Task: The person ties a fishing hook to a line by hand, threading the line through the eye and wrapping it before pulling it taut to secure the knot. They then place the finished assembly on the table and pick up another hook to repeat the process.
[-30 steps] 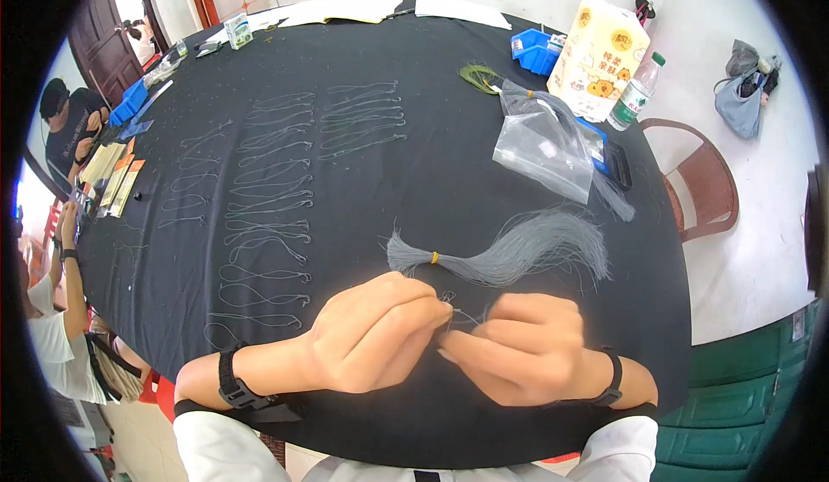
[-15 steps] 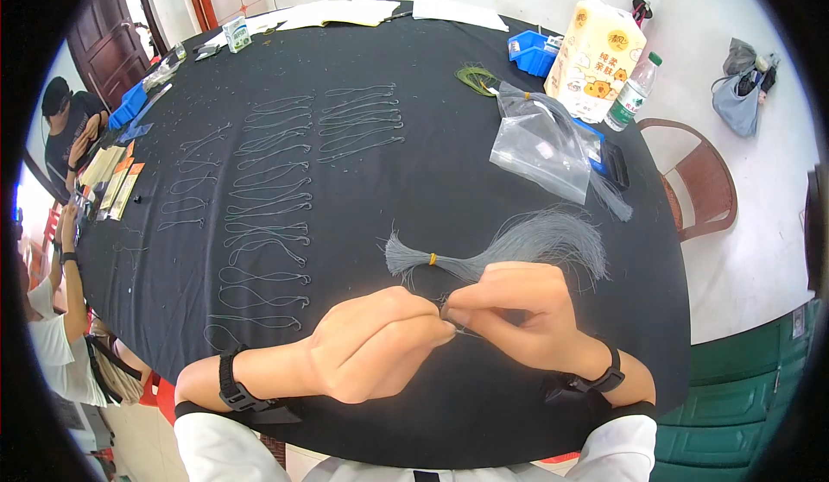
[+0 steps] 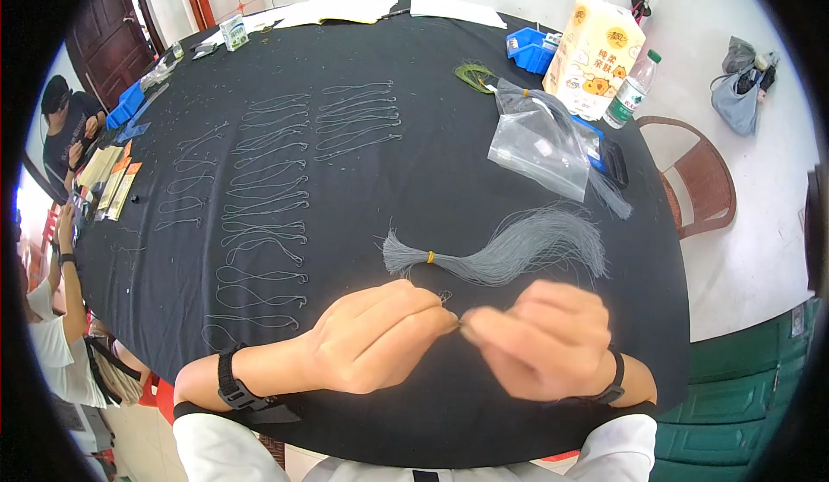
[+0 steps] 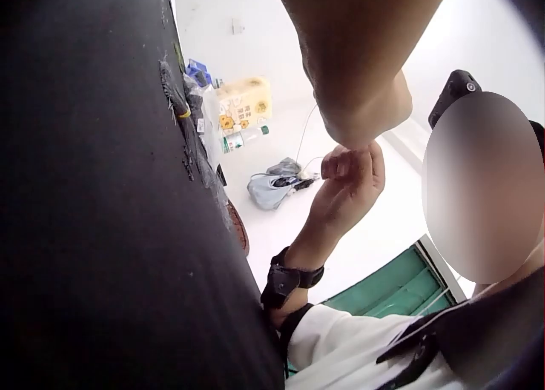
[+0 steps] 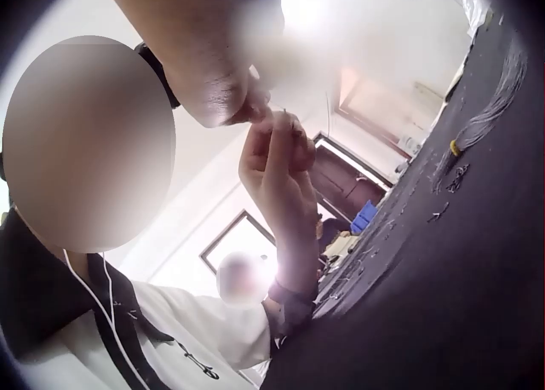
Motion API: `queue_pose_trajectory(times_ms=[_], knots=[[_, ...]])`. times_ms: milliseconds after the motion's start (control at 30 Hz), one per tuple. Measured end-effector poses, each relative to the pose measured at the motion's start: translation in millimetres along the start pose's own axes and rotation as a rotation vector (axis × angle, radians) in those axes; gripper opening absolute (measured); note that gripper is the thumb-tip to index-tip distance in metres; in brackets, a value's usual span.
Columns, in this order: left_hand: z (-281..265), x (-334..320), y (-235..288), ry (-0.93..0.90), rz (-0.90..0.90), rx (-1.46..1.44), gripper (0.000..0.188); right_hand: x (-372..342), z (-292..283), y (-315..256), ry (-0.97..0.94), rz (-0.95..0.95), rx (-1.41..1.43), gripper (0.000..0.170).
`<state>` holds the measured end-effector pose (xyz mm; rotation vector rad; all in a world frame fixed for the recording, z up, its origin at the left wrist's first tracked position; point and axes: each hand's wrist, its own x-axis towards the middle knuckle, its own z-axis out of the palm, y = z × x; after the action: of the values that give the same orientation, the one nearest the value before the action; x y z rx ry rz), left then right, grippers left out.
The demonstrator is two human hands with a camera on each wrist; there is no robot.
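My left hand and right hand meet over the near part of the table, fingertips close together and fingers curled. Between them they pinch a thin grey line, of which a fine strand shows in the left wrist view; the pinched part is hidden by the fingers. The right hand is blurred in the head view. Just beyond the fingertips lies a bundle of grey line, bound by a yellow band. A small tangle of line lies between the bundle and the left hand.
Rows of looped lines lie to the left on the black cloth. A clear plastic bag, a tissue pack, a water bottle and a blue bin stand far right. Other people sit at the left edge.
My right hand reached in to the left fingertips, then drew back a little to the right. The left hand has stayed nearly in place, its grip kept.
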<state>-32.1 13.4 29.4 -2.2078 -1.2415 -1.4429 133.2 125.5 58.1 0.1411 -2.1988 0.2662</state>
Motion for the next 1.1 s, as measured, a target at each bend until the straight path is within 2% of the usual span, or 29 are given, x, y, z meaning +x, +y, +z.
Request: queue_pose_trajectory(times_ms=[633,800,1100], knots=[[-1.2,3.5,7.6,-0.001,-0.116,-0.094,0.026,0.6,3.2,20.7,-0.015,0.157,0.2,0.022],[-5.4,3.4,8.5,-0.048,-0.071,-0.035,0.027,2.0,1.9,21.5,-0.045,0.189,0.242,0.018],[-4.1,1.0,10.2,0.068,-0.071,-0.015,0.029,-9.2,16.8,17.7,-0.217,0.533,0.734,0.013]])
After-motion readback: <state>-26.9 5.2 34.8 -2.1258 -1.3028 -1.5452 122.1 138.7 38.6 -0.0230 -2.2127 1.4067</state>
